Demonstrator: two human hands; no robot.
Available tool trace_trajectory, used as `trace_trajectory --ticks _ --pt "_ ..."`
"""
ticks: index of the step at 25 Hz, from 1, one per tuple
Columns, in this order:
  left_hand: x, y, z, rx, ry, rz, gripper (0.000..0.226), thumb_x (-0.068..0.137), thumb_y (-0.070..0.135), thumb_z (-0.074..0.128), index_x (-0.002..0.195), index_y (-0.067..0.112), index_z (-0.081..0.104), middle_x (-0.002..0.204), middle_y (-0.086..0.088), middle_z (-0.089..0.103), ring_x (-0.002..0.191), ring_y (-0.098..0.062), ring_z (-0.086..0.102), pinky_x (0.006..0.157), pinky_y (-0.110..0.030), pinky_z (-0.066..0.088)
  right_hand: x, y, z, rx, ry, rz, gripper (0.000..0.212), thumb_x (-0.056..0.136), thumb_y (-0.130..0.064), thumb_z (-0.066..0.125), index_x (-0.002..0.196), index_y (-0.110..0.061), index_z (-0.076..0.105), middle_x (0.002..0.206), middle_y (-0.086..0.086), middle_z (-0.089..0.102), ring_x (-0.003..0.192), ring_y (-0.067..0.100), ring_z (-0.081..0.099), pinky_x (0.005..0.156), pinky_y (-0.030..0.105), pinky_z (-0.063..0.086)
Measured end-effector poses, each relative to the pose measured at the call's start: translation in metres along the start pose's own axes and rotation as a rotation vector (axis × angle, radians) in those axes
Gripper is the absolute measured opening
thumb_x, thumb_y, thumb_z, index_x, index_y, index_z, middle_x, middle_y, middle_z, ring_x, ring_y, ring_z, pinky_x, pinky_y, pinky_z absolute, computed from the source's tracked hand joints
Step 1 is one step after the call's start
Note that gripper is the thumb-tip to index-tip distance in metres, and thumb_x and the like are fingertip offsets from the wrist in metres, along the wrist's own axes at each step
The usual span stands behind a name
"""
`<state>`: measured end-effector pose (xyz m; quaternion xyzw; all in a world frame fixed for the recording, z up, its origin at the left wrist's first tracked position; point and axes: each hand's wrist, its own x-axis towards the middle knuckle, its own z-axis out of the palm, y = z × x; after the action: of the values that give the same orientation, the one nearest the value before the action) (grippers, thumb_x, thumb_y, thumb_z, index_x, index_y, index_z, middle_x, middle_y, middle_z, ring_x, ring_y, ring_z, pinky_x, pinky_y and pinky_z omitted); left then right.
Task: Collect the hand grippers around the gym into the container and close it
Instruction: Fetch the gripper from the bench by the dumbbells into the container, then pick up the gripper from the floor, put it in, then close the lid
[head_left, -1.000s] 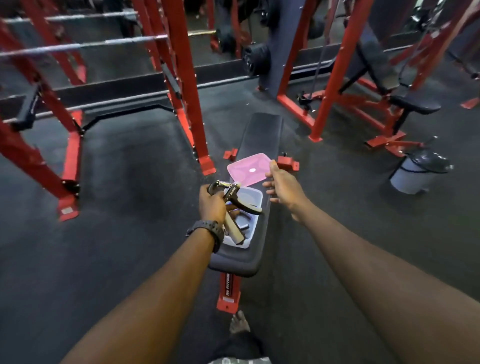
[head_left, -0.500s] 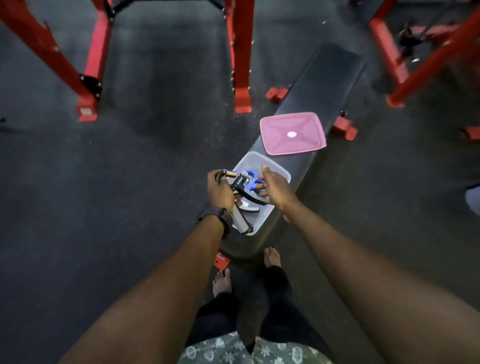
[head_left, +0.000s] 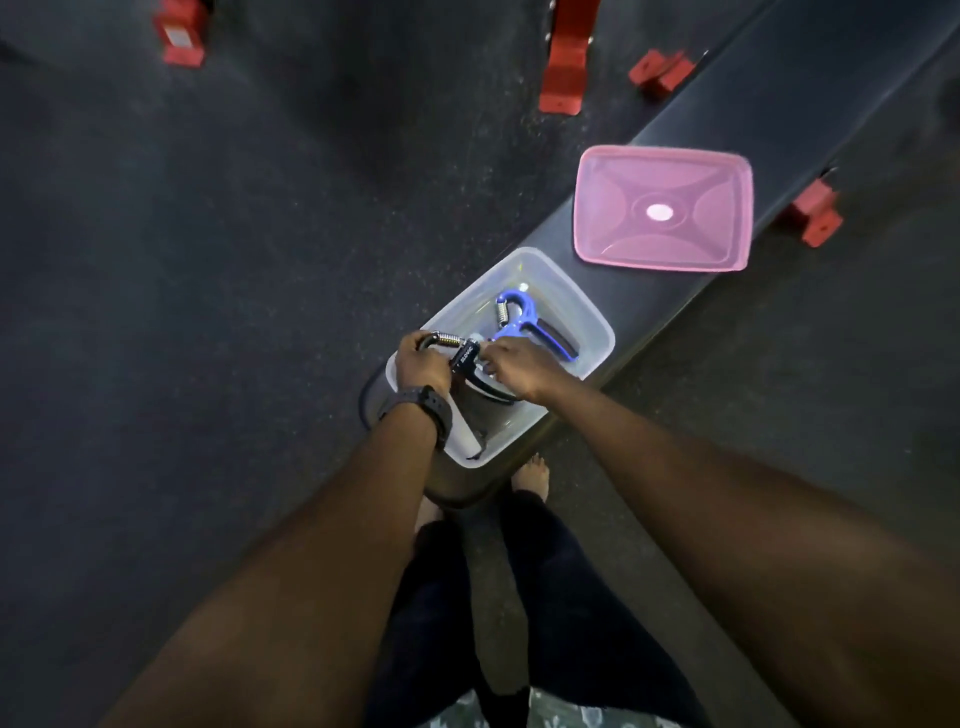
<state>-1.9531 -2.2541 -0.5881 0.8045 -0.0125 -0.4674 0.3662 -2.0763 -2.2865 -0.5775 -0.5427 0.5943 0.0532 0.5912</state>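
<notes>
A clear plastic container (head_left: 592, 332) stands open on the near end of a black bench (head_left: 810, 93). Inside it lies a blue hand gripper (head_left: 522, 317) with a steel spring. My left hand (head_left: 418, 364), a dark watch on its wrist, is closed around a black hand gripper (head_left: 465, 358) just above the container's near half. My right hand (head_left: 519, 366) pinches the same black gripper from the right. Its pale handle (head_left: 467, 434) points down into the box. The pink lid (head_left: 662, 208) rests flat on the bench beyond the container.
Red rack feet (head_left: 563, 78) and red bench brackets (head_left: 815, 213) stand on the dark rubber floor (head_left: 208, 312) around the bench. My bare feet (head_left: 530, 475) are at the bench's near end.
My view has tilted down and come closer to the bench. My right hand left the lid area and came onto the black gripper. Both hands have lowered it over the container.
</notes>
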Motion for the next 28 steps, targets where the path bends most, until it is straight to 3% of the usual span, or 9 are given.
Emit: trace_trajectory --ticks 2,4,7,12,17,21,23,25,28 --pt "0.015 -0.013 0.002 0.03 0.033 -0.006 0.053 0.074 -0.015 0.028 0.071 0.025 0.062 0.081 -0.01 0.067 0.08 -0.028 0.06 0.085 -0.053 0.056 0.015 0.007 0.008 -0.25 -0.068 -0.066 0.019 0.094 -0.027 0.055 0.083 -0.014 0.064 0.099 0.013 0.064 0.09 0.026 0.055 0.07 0.028 0.032" --pt "0.031 -0.027 0.004 0.047 0.028 -0.025 0.051 0.078 -0.016 0.028 0.079 0.023 0.06 0.092 -0.013 0.068 0.085 -0.029 0.062 0.088 -0.048 0.056 0.022 0.013 0.012 -0.422 -0.085 -0.127 0.02 0.088 -0.033 0.064 0.079 -0.018 0.054 0.093 0.012 0.061 0.086 0.027 0.053 0.071 0.028 0.033" --pt "0.049 -0.048 0.006 0.103 -0.002 -0.067 0.035 0.084 -0.007 0.041 0.105 0.005 0.066 0.109 -0.02 0.07 0.102 -0.037 0.069 0.095 -0.049 0.056 0.022 0.017 0.015 -0.591 -0.057 -0.231 0.027 0.087 -0.037 0.064 0.099 -0.013 0.063 0.103 0.015 0.065 0.101 0.034 0.06 0.075 0.034 0.042" --pt "0.013 -0.023 0.003 0.282 0.06 -0.042 0.043 0.092 0.0 0.037 0.133 -0.004 0.052 0.133 -0.024 0.058 0.122 -0.043 0.056 0.101 -0.043 0.046 0.014 0.009 0.02 -0.778 0.052 -0.26 0.03 0.094 -0.027 0.054 0.114 -0.008 0.065 0.118 0.02 0.064 0.114 0.039 0.058 0.084 0.041 0.047" --pt "0.007 -0.032 0.002 0.349 -0.015 -0.022 0.036 0.092 0.003 0.041 0.12 -0.001 0.064 0.122 -0.025 0.067 0.113 -0.043 0.061 0.095 -0.047 0.049 0.017 0.008 0.036 -0.984 0.12 -0.384 0.03 0.095 -0.026 0.049 0.11 -0.006 0.065 0.116 0.015 0.065 0.106 0.036 0.064 0.079 0.04 0.043" --pt "0.0 -0.031 -0.004 0.316 -0.083 -0.027 0.037 0.084 0.009 0.047 0.114 0.002 0.066 0.111 -0.022 0.07 0.105 -0.041 0.065 0.092 -0.048 0.053 0.029 0.02 0.038 -0.794 0.044 -0.298 0.027 0.092 -0.024 0.059 0.114 -0.01 0.063 0.115 0.015 0.065 0.11 0.036 0.062 0.083 0.04 0.049" --pt "-0.009 -0.021 -0.016 0.216 -0.115 0.011 0.034 0.084 0.015 0.054 0.113 0.006 0.068 0.105 -0.013 0.07 0.1 -0.032 0.065 0.089 -0.041 0.052 0.022 0.017 0.03 -0.537 0.07 -0.2 0.037 0.087 -0.032 0.068 0.119 -0.015 0.064 0.113 0.01 0.069 0.109 0.03 0.063 0.086 0.038 0.051" --pt "-0.018 0.008 -0.032 0.202 -0.082 0.092 0.036 0.087 0.028 0.058 0.117 0.011 0.066 0.112 -0.009 0.07 0.106 -0.031 0.065 0.098 -0.042 0.051 0.009 -0.002 0.012 -0.191 0.204 -0.097 0.047 0.084 -0.04 0.071 0.122 -0.015 0.065 0.112 0.006 0.071 0.105 0.024 0.064 0.089 0.035 0.05" --pt "-0.043 0.069 -0.06 0.049 -0.052 0.334 0.027 0.077 0.043 0.056 0.093 0.025 0.068 0.103 -0.005 0.071 0.107 -0.033 0.066 0.097 -0.051 0.053 -0.029 -0.07 -0.015 0.276 0.272 -0.074 0.039 0.085 -0.055 0.065 0.1 -0.019 0.069 0.105 0.005 0.072 0.09 0.022 0.067 0.08 0.036 0.052"
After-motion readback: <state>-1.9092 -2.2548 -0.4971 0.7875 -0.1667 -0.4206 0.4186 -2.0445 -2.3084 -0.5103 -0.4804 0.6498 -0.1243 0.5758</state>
